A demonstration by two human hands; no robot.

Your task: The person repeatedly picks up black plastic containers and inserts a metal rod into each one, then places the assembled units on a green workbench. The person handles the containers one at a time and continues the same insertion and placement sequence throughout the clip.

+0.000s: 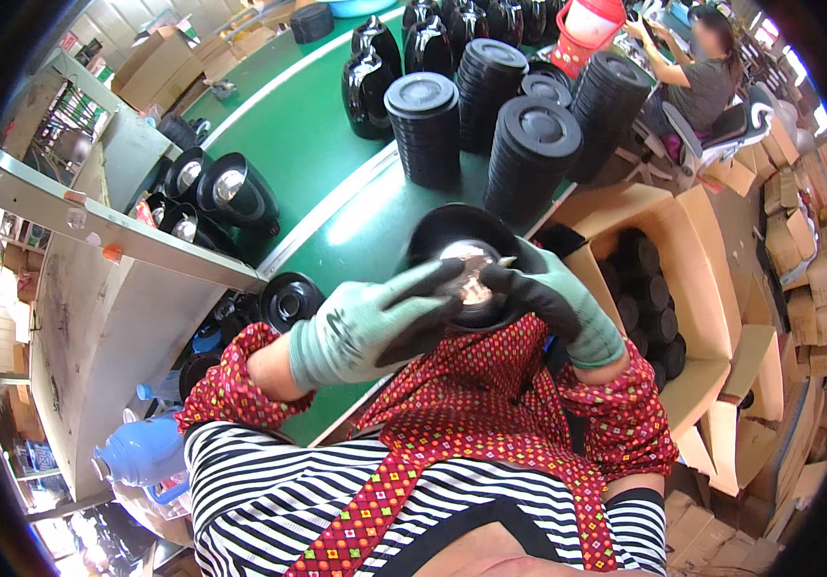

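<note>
A black, glossy round housing point(433, 229) with a shiny silvery inside is held in front of my apron, its opening facing up. My right hand point(560, 300), in a pale green glove with dark fingers, is closed on its right side, thumb over the silvery part. My left hand point(375, 325), gloved alike, is closed at the left side with fingertips against the inside. A small pale tip shows beside the right thumb; I cannot make out what it is. The housing's underside is hidden.
Stacks of black round lids point(423, 96) stand ahead on the green table point(337, 192). Glossy black flask bodies point(367, 91) stand behind. Similar housings point(231, 188) lie at left. An open carton point(702, 231) of black parts is at right. A red bucket point(591, 24) and a seated person point(712, 82) are farther off.
</note>
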